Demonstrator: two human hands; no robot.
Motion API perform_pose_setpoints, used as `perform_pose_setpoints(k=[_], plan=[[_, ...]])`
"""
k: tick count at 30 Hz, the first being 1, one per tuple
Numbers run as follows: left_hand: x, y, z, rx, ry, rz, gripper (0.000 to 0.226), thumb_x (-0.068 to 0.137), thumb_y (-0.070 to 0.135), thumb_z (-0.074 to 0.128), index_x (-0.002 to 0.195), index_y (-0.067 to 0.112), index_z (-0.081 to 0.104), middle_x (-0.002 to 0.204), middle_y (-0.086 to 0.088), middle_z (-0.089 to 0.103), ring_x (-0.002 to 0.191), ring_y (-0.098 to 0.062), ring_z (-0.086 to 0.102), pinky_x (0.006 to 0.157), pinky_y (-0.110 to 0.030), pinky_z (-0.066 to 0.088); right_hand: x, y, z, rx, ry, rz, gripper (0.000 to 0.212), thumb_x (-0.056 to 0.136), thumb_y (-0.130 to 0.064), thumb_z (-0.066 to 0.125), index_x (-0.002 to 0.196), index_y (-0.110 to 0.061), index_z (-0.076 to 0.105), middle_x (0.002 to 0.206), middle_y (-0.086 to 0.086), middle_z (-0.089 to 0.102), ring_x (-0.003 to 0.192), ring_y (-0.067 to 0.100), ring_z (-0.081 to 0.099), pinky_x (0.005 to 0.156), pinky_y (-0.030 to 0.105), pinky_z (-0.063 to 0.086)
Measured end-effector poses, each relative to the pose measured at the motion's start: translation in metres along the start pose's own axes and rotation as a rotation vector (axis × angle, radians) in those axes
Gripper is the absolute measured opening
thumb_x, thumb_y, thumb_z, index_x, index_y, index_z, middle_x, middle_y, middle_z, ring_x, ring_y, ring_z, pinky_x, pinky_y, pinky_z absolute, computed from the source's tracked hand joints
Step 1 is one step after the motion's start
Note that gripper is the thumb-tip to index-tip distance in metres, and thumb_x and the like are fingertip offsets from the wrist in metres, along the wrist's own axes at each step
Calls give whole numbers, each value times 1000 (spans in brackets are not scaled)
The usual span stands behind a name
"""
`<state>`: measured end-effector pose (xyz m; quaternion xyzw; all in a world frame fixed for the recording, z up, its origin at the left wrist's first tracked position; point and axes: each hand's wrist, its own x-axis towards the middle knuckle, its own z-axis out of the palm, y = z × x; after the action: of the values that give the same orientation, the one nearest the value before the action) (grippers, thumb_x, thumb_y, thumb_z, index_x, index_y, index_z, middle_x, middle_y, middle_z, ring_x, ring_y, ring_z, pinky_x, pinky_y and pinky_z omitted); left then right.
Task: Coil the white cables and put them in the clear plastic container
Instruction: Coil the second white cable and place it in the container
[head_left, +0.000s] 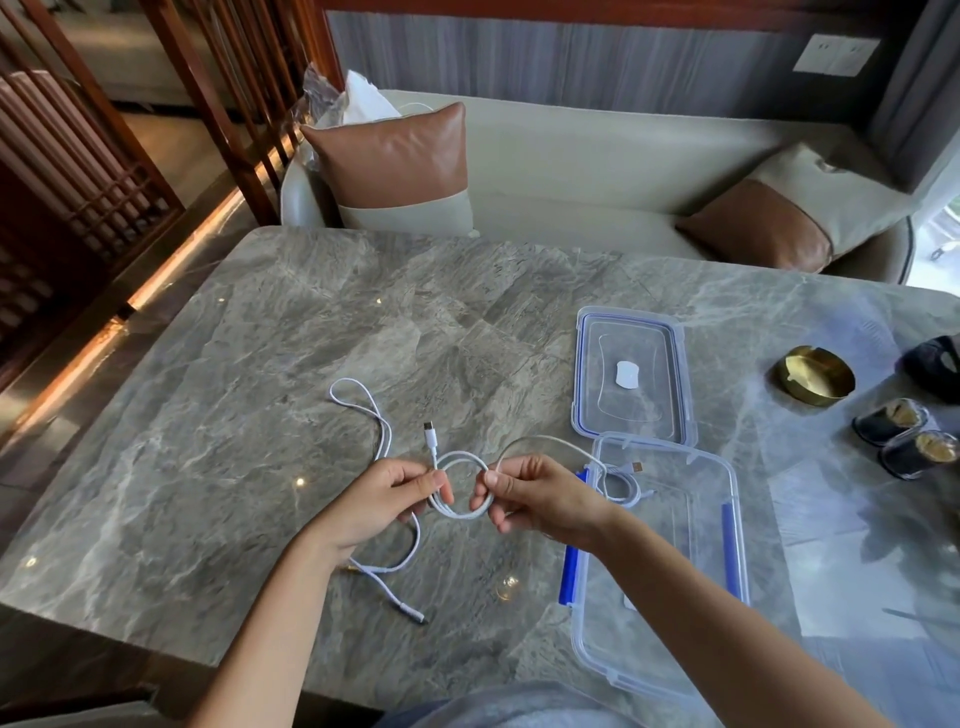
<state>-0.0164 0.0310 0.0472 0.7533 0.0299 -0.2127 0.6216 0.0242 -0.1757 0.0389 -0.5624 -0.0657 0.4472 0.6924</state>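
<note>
Coiling step mid-way, by the look of it: left hand (387, 501) and right hand (540, 499) each pinch opposite sides of a small loop of white cable (462, 513), held just above the tabletop (311, 322). Both grips are clamped on the loop, thumb against fingers. The left probably pins the turns so they don't spring apart, and the right feeds the next turn. USB plug (430, 430) sticks up free past the left thumb, so that looks like the start end. The slack arcs from the right hand over the near wall into the clear container (665, 571), where a tail and a second plug (635, 466) lie in the far left corner. It reads as the same cable, though the arc is blurred and that can't be confirmed. The container sits open just right of the hands, within reach for a drop-in. The lid (649, 405) lies flat beyond it, touching its far edge and out of the way. A second white cable (384, 436) lies loose on the tabletop, passing under the left hand, with its jack end (413, 616) near the front edge, uncoiled. Judgement: one cable part done, one untouched. The slack must be wound in before the coil goes in.
</note>
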Motion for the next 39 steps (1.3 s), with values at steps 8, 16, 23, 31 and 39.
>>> perform_pose_setpoints(k=[8,16,23,31,39], plan=[[14,4,-3,-310,153,82,26,82,38,59,95,18,68,83,5,67,80,-13,55,67,-20,43,-3,-4,3,183,-128,94,21,88,-26,55,78,-17,70,62,-4,65,46,1,57,47,9,49],[30,34,6,362,-127,337,43,84,-4,55,103,31,69,147,10,32,138,0,24,112,-20,21,-6,-6,2,124,-183,200,22,92,-19,52,83,-13,71,65,-5,64,43,0,54,44,9,46],[25,23,3,949,134,426,15,78,16,61,84,29,65,152,8,26,143,-7,0,117,-34,-6,-7,-9,-7,34,-43,164,19,93,-17,53,84,-11,70,63,-7,66,43,1,54,44,10,46],[12,10,4,1048,442,238,12,73,31,70,83,36,67,110,1,43,106,-21,36,91,-38,24,-3,-20,-9,-109,118,29,15,90,-20,59,82,-12,69,66,-5,68,48,1,58,47,12,48],[3,3,-1,517,262,206,21,89,17,58,73,23,70,89,8,71,90,-3,62,97,-32,41,-3,-31,-12,-102,285,-137,19,91,-18,58,76,-9,66,55,-7,66,47,1,57,48,12,47]])
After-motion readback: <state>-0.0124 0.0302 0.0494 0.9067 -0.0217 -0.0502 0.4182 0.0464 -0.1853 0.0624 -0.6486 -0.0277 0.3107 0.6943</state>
